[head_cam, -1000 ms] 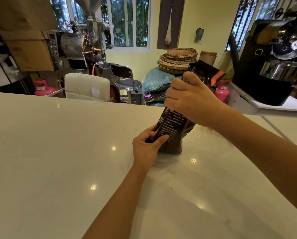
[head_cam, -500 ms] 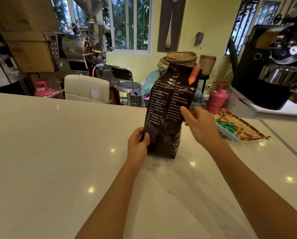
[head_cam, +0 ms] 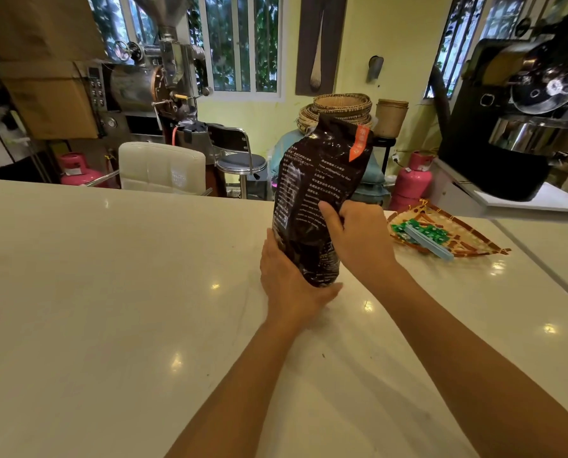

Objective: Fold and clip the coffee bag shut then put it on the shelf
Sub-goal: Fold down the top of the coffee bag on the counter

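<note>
Both hands, left and right, grip the dark glossy coffee bag upright on a glossy white counter before steel roasting machines.

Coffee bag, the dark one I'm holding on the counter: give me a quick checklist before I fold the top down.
1. Dark glossy coffee bag upright on the white counter: ok.
2. Left hand steadying the base: ok.
3. Right hand gripping the bag's middle: ok.
4. Top free for folding, neither hand on it: ok.
5. Light blue bag clip close by in the woven tray: ok.
6. Bag top already folded: not ok.
7. Shelf location: cannot tell.
</note>
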